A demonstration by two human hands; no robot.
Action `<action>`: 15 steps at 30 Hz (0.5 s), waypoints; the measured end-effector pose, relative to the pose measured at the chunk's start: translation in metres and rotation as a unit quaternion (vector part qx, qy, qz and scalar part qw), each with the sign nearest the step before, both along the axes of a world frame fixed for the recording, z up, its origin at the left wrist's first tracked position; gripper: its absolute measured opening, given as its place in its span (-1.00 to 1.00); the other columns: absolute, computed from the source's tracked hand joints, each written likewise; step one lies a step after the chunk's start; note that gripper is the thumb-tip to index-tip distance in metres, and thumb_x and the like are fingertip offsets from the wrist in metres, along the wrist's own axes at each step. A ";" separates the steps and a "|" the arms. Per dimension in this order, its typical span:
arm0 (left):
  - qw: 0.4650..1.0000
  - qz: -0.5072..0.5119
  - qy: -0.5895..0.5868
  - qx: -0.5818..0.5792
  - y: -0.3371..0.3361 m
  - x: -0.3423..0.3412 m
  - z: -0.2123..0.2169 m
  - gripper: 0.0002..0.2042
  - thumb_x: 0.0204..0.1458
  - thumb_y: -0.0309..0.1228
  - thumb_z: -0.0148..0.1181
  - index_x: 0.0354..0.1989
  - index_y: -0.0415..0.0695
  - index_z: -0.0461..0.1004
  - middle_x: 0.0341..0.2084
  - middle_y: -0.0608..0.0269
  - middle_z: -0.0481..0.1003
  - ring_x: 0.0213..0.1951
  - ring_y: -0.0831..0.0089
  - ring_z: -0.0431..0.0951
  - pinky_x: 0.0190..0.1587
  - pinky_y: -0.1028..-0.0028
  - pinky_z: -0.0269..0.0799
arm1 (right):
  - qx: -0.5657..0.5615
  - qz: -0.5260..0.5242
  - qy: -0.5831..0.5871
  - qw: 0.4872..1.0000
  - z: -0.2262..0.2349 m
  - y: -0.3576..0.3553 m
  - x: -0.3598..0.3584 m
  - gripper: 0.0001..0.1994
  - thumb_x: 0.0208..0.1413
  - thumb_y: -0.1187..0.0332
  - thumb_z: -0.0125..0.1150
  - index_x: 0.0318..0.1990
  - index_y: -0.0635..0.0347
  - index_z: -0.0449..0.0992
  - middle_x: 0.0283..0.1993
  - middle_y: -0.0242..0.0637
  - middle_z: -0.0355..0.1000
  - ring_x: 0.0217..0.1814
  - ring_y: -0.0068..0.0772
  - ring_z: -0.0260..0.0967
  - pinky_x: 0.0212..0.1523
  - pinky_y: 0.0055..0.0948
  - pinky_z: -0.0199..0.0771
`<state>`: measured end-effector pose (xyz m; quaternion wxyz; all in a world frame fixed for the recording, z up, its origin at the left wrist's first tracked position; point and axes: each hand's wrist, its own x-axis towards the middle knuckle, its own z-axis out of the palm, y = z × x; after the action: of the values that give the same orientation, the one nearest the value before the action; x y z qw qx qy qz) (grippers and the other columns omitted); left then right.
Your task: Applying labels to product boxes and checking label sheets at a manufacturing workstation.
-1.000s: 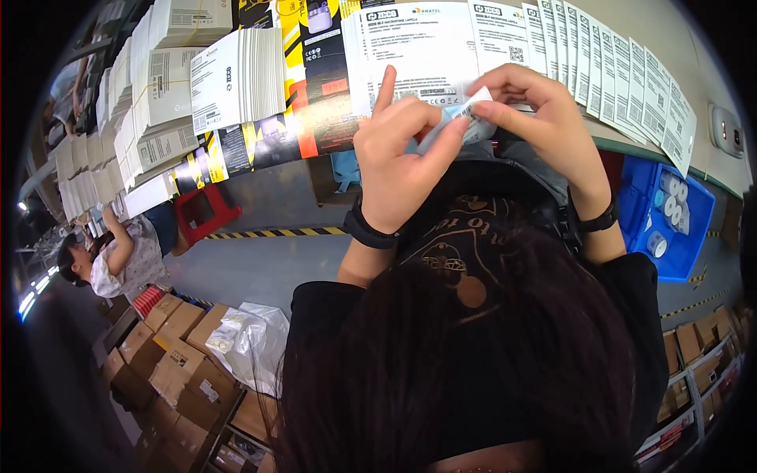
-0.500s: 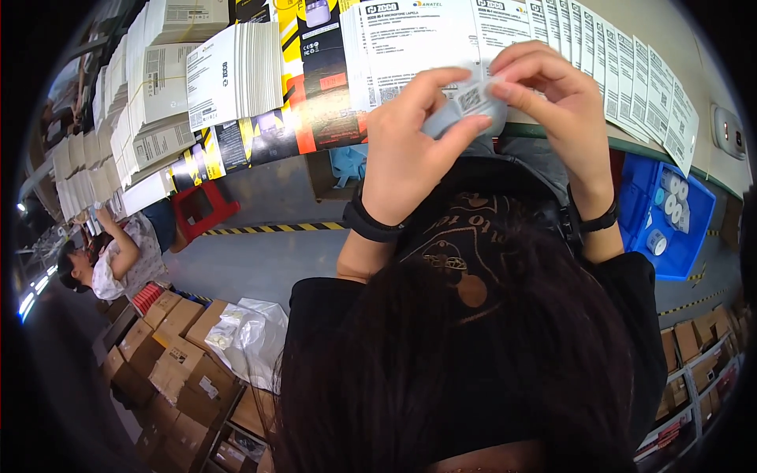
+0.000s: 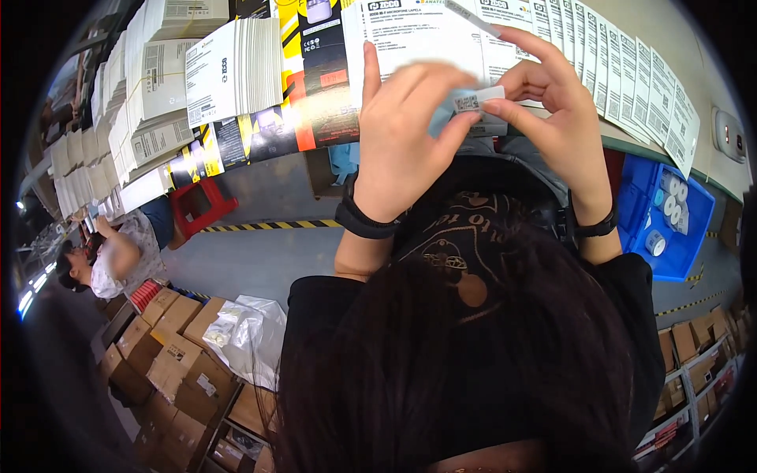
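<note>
Between my hands is a small white label [image 3: 467,103] with a square printed code. My right hand [image 3: 556,106] pinches its right end between thumb and a bent finger. The right index finger is stretched out, and its tip meets a narrow grey-white strip [image 3: 471,16] over the cards. My left hand [image 3: 410,138] holds pale bluish label backing [image 3: 443,118] by the thumb, partly hidden behind the fingers; its index finger is blurred. Beneath both hands lie white printed cards [image 3: 418,49], the nearest ones overlapping.
A fanned row of printed cards [image 3: 631,87] runs along the table at right. Stacked cards [image 3: 236,75] stand at left on black-yellow printed packaging [image 3: 323,102]. A blue bin [image 3: 682,244] holding label rolls hangs low at right. Another person [image 3: 130,248] works at far left, near a red stool [image 3: 205,206].
The label has swung to a flatter angle, with its white end now in my right fingers. My right index finger has stretched out to the grey-white strip. My left hand has shifted slightly left.
</note>
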<state>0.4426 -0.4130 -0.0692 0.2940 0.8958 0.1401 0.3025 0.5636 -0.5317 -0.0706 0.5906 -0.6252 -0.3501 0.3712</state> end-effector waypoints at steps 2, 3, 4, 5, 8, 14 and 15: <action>0.999 -0.020 0.001 -0.030 0.002 -0.001 -0.001 -0.89 -0.25 -0.52 0.26 -0.50 -0.19 0.47 -0.66 0.27 0.44 -0.59 0.42 0.42 0.06 0.28 0.23 | 0.006 -0.006 -0.042 0.999 0.000 0.001 -0.003 -0.44 -0.11 0.62 0.18 0.12 0.28 0.18 -0.39 -0.32 0.39 -0.32 -0.59 0.36 -0.22 -0.64 0.34; 0.998 -0.031 0.009 -0.047 0.003 -0.002 -0.002 -0.89 -0.24 -0.51 0.26 -0.52 -0.18 0.46 -0.68 0.27 0.42 -0.62 0.39 0.40 0.08 0.23 0.23 | 0.009 -0.008 -0.063 0.998 0.001 0.002 -0.004 -0.44 -0.11 0.62 0.18 0.12 0.28 0.18 -0.41 -0.33 0.39 -0.33 -0.59 0.36 -0.22 -0.64 0.34; 0.997 -0.045 0.012 -0.065 0.004 -0.004 -0.002 -0.90 -0.24 -0.49 0.25 -0.53 -0.17 0.45 -0.70 0.28 0.41 -0.65 0.37 0.38 0.09 0.19 0.23 | 0.009 -0.008 -0.063 0.998 0.001 0.002 -0.003 -0.44 -0.11 0.62 0.18 0.12 0.28 0.18 -0.41 -0.33 0.39 -0.33 -0.59 0.36 -0.22 -0.64 0.34; 0.997 -0.042 0.016 -0.064 0.005 -0.005 -0.003 -0.90 -0.24 -0.49 0.25 -0.53 -0.17 0.45 -0.70 0.28 0.41 -0.65 0.37 0.38 0.09 0.19 0.23 | 0.010 -0.015 -0.062 0.998 0.002 0.003 -0.002 -0.44 -0.11 0.62 0.18 0.12 0.29 0.17 -0.41 -0.32 0.40 -0.33 -0.58 0.36 -0.22 -0.64 0.34; 0.978 -0.068 0.037 -0.194 0.007 -0.010 -0.006 -0.91 -0.21 -0.51 0.25 -0.60 -0.20 0.44 -0.74 0.30 0.41 -0.70 0.44 0.36 0.13 0.22 0.19 | 0.011 -0.031 -0.060 0.998 0.003 0.005 0.005 -0.44 -0.11 0.62 0.18 0.12 0.30 0.16 -0.41 -0.30 0.40 -0.33 -0.57 0.37 -0.21 -0.64 0.36; 0.960 -0.009 -0.034 -0.277 0.008 -0.014 -0.009 -0.88 -0.18 -0.53 0.24 -0.65 -0.25 0.44 -0.77 0.33 0.41 -0.73 0.54 0.31 0.16 0.22 0.15 | 0.017 -0.026 0.018 0.999 -0.001 0.015 0.006 -0.40 -0.12 0.61 0.20 0.14 0.34 0.11 -0.39 -0.26 0.40 -0.31 -0.53 0.39 -0.19 -0.60 0.40; 0.962 0.000 -0.055 -0.267 0.008 -0.014 -0.009 -0.89 -0.17 -0.54 0.23 -0.64 -0.25 0.44 -0.77 0.34 0.41 -0.72 0.56 0.31 0.16 0.22 0.14 | 0.024 0.009 0.044 0.999 -0.001 0.017 0.004 -0.39 -0.12 0.60 0.21 0.14 0.34 0.10 -0.39 -0.25 0.40 -0.31 -0.52 0.40 -0.19 -0.60 0.41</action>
<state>0.4287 -0.4046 -0.0784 0.5301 0.7665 0.1992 0.3029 0.5675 -0.5142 -0.0719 0.6169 -0.5904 -0.3381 0.3956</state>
